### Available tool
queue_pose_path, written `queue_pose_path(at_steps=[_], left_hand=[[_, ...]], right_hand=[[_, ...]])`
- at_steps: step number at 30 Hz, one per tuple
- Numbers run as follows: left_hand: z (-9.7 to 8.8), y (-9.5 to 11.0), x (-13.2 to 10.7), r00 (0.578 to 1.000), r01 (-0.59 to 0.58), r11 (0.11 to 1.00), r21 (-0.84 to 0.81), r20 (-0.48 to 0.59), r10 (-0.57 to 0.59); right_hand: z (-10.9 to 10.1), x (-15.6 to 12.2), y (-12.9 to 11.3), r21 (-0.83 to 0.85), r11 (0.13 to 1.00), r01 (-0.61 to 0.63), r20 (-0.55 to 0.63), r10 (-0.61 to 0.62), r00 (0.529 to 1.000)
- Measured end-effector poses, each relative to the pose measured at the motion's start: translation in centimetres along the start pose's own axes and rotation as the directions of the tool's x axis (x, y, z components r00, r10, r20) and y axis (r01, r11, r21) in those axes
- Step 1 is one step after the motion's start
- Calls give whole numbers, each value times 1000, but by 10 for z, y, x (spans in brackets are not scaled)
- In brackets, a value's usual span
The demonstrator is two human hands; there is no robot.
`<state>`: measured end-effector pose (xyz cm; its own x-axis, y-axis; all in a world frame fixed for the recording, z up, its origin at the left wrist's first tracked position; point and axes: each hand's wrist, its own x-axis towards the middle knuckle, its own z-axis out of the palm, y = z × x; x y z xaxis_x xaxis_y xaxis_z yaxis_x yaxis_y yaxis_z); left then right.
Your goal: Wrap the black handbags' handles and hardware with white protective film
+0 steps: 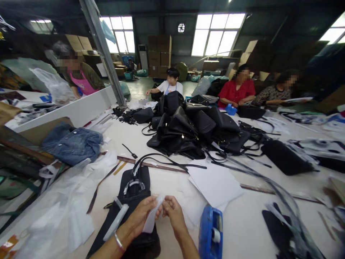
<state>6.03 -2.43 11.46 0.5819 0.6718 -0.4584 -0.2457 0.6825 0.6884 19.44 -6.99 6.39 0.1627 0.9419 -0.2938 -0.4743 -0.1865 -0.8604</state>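
My left hand (142, 211) is closed on a narrow translucent white plastic strip (150, 222), which hangs down from its fingers. The fingertips of my right hand (172, 212) pinch together at the strip's upper end. Beneath both hands lies a black bag (134, 190) with its handles toward the far side. A whitish wrapped piece (116, 222) rests across the bag left of my left wrist. Right of my right forearm stands a blue tape dispenser (211, 232) with a white roll in it.
A large heap of black bags (185, 126) covers the table's middle. White sheets (215, 181) lie before it. Clear plastic (67, 201) and a denim garment (74, 142) are at left. A metal post (104, 50) rises at far left. Several people sit around the table.
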Motion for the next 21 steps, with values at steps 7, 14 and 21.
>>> queue_pose_path(at_steps=[7, 14, 21], left_hand=[[10, -17, 16, 974, -149, 933, 328, -111, 195], [-7, -12, -7, 1000, -13, 966, 257, 4, 13], [-20, -3, -28, 998, 13, 982, 189, 59, -24]], right_hand=[[-7, 14, -23, -301, 953, 40, 36, -30, 999], [2, 14, -7, -337, 941, 35, -159, -93, 983], [37, -40, 29, -59, 996, 70, -235, -82, 969]])
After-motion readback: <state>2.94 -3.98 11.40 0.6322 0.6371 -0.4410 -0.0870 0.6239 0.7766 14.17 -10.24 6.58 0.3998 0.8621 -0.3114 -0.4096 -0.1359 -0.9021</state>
